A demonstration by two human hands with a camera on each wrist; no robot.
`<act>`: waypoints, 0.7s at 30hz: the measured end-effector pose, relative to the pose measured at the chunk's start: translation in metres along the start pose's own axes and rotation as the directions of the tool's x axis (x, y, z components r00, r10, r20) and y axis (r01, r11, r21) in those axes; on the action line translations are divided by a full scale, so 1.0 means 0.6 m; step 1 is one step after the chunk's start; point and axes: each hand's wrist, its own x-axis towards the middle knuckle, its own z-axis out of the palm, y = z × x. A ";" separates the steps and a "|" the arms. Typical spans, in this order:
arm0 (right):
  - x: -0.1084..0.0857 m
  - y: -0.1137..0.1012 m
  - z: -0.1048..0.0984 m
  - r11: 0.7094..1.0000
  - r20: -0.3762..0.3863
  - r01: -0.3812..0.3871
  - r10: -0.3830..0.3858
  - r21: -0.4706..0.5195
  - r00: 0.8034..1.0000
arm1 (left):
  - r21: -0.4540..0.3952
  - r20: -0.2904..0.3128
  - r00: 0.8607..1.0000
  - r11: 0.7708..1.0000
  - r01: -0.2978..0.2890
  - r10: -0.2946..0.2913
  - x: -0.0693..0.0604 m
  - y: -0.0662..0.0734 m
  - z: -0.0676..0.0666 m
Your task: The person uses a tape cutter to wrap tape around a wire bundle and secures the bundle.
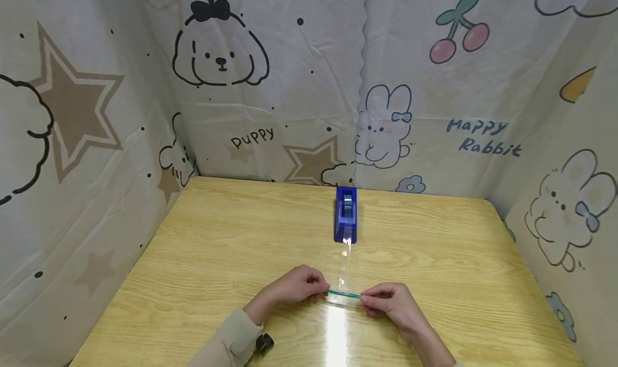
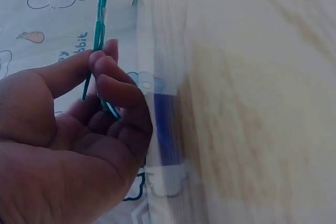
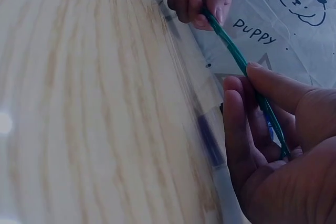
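In the head view my left hand (image 1: 300, 284) and right hand (image 1: 392, 304) hold a thin teal cord (image 1: 344, 293) stretched between them, above the table. Each hand pinches it with thumb and fingertips. The left wrist view shows the cord (image 2: 100, 27) as doubled strands, with two loose ends below the left fingers. Toward the right palm runs the cord's other end (image 3: 275, 124). Beyond the hands stands a blue tape dispenser (image 1: 345, 221) with a roll in it. From its front a clear strip like tape (image 1: 344, 265) reaches toward the cord; whether they touch I cannot tell.
The wood-grain table (image 1: 232, 238) has a glossy surface with a bright reflection near the front. A printed curtain (image 1: 299, 61) hangs behind it and on both sides. Beside the left sleeve is a small black object (image 1: 264, 344).
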 end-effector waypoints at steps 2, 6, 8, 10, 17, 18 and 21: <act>0.001 0.001 0.001 1.000 -0.003 0.001 -0.001 -0.003 1.000 | -0.001 0.000 1.000 1.000 -0.008 0.008 0.000 0.000 -0.001; 0.003 0.003 0.002 1.000 0.009 0.003 -0.003 -0.015 1.000 | 0.002 -0.019 1.000 1.000 -0.020 0.020 0.000 0.000 -0.001; 0.005 0.003 0.000 1.000 0.024 -0.001 0.002 -0.021 1.000 | 0.007 -0.033 0.999 1.000 -0.026 0.026 0.001 0.001 -0.001; 0.008 0.002 -0.003 1.000 0.043 -0.008 0.009 -0.026 0.999 | 0.012 -0.049 0.998 0.999 -0.033 0.034 0.001 0.001 -0.001; 0.018 -0.007 -0.015 0.995 0.091 -0.067 0.074 -0.081 0.993 | 0.036 -0.074 0.996 0.998 -0.055 0.057 0.001 -0.001 0.000; 0.018 -0.008 -0.016 0.993 0.104 -0.075 0.085 -0.092 0.991 | 0.039 -0.077 0.995 0.998 -0.057 0.059 0.000 -0.001 0.001; 0.019 -0.008 -0.016 0.990 0.163 -0.088 0.106 -0.112 0.981 | 0.044 -0.082 0.994 0.997 -0.065 0.069 0.000 0.000 0.001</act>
